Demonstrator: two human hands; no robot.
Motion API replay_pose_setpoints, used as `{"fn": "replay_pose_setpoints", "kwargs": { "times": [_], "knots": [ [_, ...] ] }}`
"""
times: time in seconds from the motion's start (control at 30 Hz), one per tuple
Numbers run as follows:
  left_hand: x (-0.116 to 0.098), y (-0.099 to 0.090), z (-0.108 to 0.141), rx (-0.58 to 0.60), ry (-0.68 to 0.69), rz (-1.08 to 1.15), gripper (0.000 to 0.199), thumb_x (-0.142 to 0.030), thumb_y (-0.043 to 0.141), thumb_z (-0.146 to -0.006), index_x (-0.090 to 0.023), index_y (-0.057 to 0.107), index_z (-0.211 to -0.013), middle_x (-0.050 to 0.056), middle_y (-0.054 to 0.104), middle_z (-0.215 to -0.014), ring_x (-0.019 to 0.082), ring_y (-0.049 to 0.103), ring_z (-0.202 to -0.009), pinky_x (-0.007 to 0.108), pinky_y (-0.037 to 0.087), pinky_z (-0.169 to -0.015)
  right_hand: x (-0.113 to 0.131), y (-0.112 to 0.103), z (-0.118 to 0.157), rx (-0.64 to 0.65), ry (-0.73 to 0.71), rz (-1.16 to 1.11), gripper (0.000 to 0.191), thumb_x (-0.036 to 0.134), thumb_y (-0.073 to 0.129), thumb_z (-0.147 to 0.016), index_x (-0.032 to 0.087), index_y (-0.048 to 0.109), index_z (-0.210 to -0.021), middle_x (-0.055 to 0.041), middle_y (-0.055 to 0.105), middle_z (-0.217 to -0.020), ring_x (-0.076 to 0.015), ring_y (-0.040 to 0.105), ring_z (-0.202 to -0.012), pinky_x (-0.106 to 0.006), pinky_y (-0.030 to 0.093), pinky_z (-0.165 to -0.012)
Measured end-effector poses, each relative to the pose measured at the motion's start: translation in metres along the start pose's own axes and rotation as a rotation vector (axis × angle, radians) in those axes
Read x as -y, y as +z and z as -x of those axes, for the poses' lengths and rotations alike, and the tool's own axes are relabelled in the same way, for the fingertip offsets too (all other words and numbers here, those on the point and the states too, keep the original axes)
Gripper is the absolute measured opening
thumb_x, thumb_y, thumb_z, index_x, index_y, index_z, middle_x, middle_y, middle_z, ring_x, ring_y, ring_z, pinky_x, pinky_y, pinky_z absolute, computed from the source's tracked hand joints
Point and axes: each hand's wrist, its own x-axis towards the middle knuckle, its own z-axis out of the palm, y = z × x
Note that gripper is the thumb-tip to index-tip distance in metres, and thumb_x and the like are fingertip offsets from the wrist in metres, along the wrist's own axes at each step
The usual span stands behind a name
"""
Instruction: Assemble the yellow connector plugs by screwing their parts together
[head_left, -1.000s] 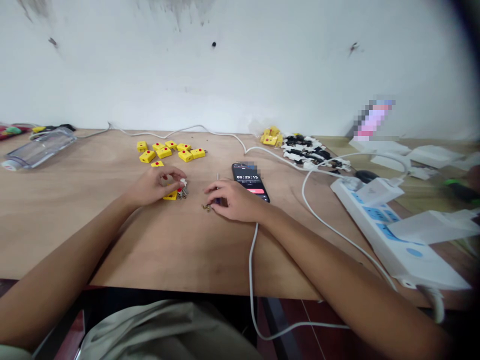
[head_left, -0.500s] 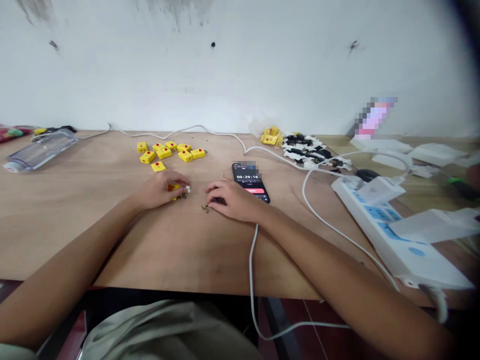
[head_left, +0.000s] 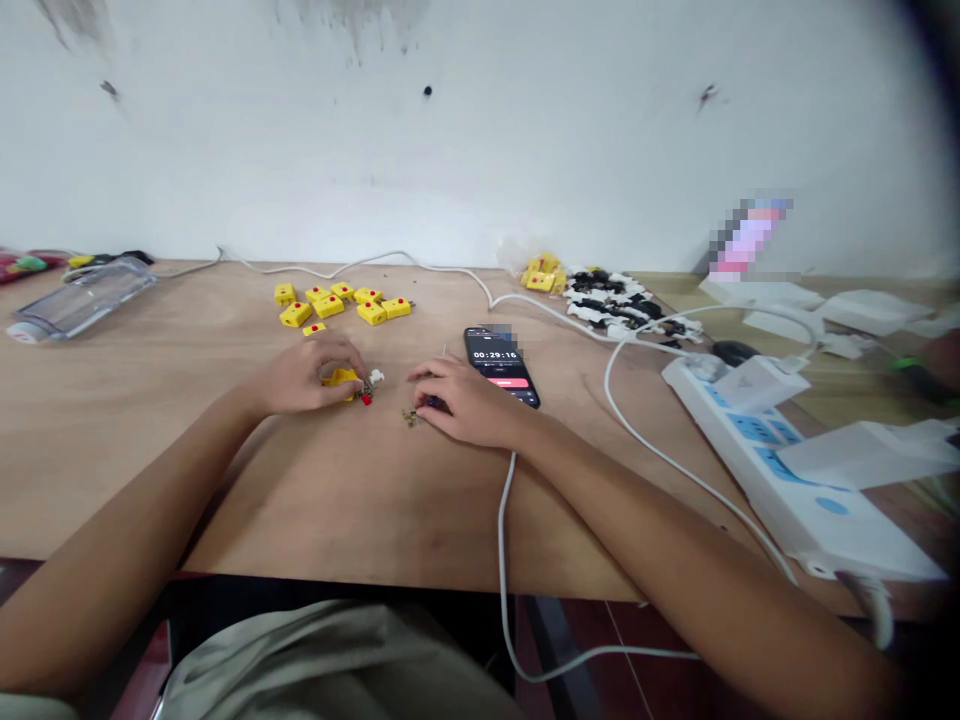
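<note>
My left hand (head_left: 311,373) rests on the table with its fingers curled around a yellow plastic piece (head_left: 341,380). Small metal parts and a red button (head_left: 367,399) lie at its fingertips, beside a little white part (head_left: 376,376). Across a short gap, my right hand (head_left: 466,402) is bent over the wood, thumb and fingers close together around something dark that is mostly hidden. Tiny brass-coloured pieces (head_left: 409,417) lie by its fingertips. Behind my left hand stand several yellow blocks with red buttons (head_left: 328,305).
A phone showing a timer (head_left: 495,355) lies behind my right hand. White cables cross the table to a power strip (head_left: 795,460) on the right. A bag of yellow blocks (head_left: 543,273) and a pile of black and white parts (head_left: 611,300) lie behind; a clear plastic container (head_left: 86,300) is at left.
My left hand has drawn slightly left, uncovering the white part and the red button at its fingertips. My right hand has barely moved.
</note>
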Motion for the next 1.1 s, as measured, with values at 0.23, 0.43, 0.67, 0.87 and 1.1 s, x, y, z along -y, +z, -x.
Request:
{"fn": "replay_pose_setpoints", "kwargs": {
  "times": [0.23, 0.43, 0.67, 0.87, 1.1],
  "knots": [
    [0.000, 0.004, 0.001, 0.011, 0.161, -0.016, 0.016, -0.026, 0.065, -0.084, -0.020, 0.074, -0.095, 0.008, 0.067, -0.109, 0.022, 0.063, -0.100, 0.035, 0.050, -0.091, 0.000, 0.002, 0.000, -0.021, -0.002, -0.021, 0.011, 0.020, 0.063, -0.091, 0.016, 0.073, -0.089, -0.0119, 0.067, -0.121, -0.0266, 0.060, -0.114, -0.043, 0.045, -0.101],
    [0.001, 0.010, 0.000, 0.014, 0.134, -0.022, 0.016, -0.028, 0.062, -0.088, -0.021, 0.075, -0.093, 0.008, 0.065, -0.108, 0.023, 0.063, -0.102, 0.035, 0.050, -0.092, -0.002, 0.005, -0.002, -0.032, -0.008, -0.020, 0.014, 0.019, 0.061, -0.092, 0.017, 0.075, -0.089, -0.0115, 0.067, -0.120, -0.0250, 0.061, -0.113, -0.043, 0.045, -0.100],
    [-0.001, 0.015, -0.002, -0.007, 0.101, -0.086, 0.043, -0.030, 0.063, -0.085, -0.016, 0.063, -0.125, 0.013, 0.062, -0.126, 0.029, 0.059, -0.118, 0.041, 0.046, -0.104, -0.002, 0.006, -0.002, -0.029, -0.016, -0.031, 0.016, 0.018, 0.060, -0.093, 0.019, 0.076, -0.093, -0.0106, 0.067, -0.121, -0.0248, 0.060, -0.115, -0.043, 0.044, -0.103],
    [-0.003, 0.017, -0.004, 0.081, 0.091, -0.040, 0.040, -0.031, 0.059, -0.089, -0.020, 0.065, -0.127, 0.011, 0.067, -0.121, 0.026, 0.063, -0.110, 0.039, 0.049, -0.099, -0.003, 0.006, -0.001, -0.032, -0.016, -0.063, 0.017, 0.017, 0.061, -0.092, 0.019, 0.078, -0.092, -0.0110, 0.067, -0.122, -0.0246, 0.060, -0.114, -0.044, 0.044, -0.103],
    [-0.002, 0.015, -0.004, 0.079, 0.114, -0.020, 0.035, -0.030, 0.059, -0.090, -0.019, 0.066, -0.123, 0.012, 0.067, -0.121, 0.026, 0.063, -0.110, 0.038, 0.049, -0.098, 0.001, 0.004, -0.002, -0.026, -0.024, -0.031, 0.017, 0.018, 0.058, -0.093, 0.019, 0.075, -0.089, -0.0117, 0.066, -0.123, -0.0256, 0.059, -0.117, -0.045, 0.044, -0.103]
  ]
}}
